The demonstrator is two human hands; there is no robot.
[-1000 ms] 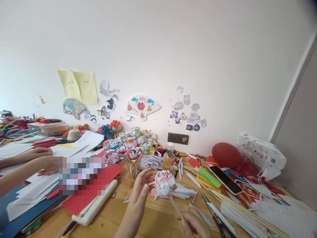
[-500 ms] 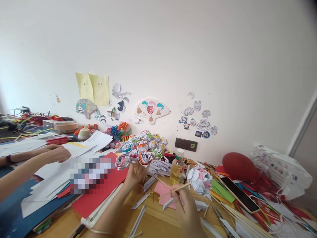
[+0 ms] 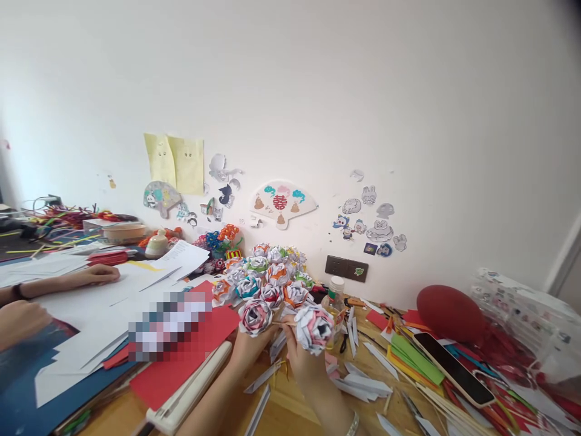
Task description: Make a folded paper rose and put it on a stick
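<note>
Item 1: white-and-pink folded-paper flower (image 3: 314,328) on thin pale wooden stick (image 3: 276,324); mid-table, near side of main bunch. R hand (image 3: 305,357) below it, fingers closed on stick, which points L; bracelet at wrist.

Item 2: L hand (image 3: 258,346), just beside R hand, fingers mostly hidden behind pink-and-white paper rose (image 3: 255,317); can't tell if it grips.

Item 3: bunch of multicol. folded-paper flowers (image 3: 278,274), orange, blue, green & red w/ white; toward table's wall-side edge, just beyond both hands.

Item 4: clear bottle w/ white cap (image 3: 336,283), yellowish liquid; R of bunch, partly hidden by item 1.

Item 5: white folded-paper strips (image 3: 363,384), several, loose on bare wood of table (image 3: 282,402), R of R hand.

Item 6: green paper slips (image 3: 417,358), plus black-screened phone w/ pale edge (image 3: 454,369); toward table's R edge. Rounded red object (image 3: 449,315) behind, near wall-side edge, next to clear printed plastic bag (image 3: 521,327).

Item 7: flat red paper sheet (image 3: 181,369), L of L forearm, nr. long white plastic bar (image 3: 195,390).

Item 8: co-worker's hands (image 3: 97,275), table's L side, one over white paper sheets.
</note>
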